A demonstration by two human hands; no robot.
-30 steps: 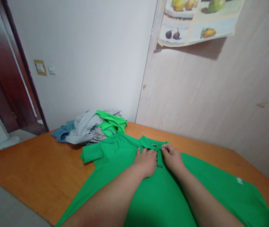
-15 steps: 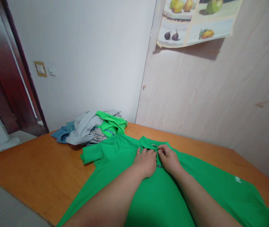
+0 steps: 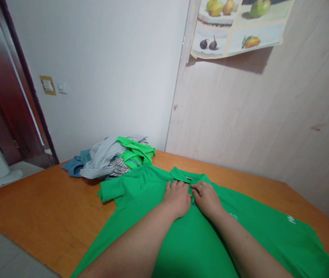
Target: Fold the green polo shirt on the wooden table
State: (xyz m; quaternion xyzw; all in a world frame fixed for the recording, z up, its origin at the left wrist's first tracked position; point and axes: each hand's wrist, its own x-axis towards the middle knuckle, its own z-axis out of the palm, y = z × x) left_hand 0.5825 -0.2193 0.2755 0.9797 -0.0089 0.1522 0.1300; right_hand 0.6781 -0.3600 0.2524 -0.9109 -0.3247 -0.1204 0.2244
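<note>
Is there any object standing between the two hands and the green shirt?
Nothing visible: the left hand and right hand both touch the green shirt directly. The clothes pile lies aside, toward the wall.

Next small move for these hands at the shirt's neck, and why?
Probably smooth the placket downward with the right hand, the left hand as anchor: the right fingertips are at the placket just below the collar, and the left hand lies spread on the green shirt beside it.
</note>
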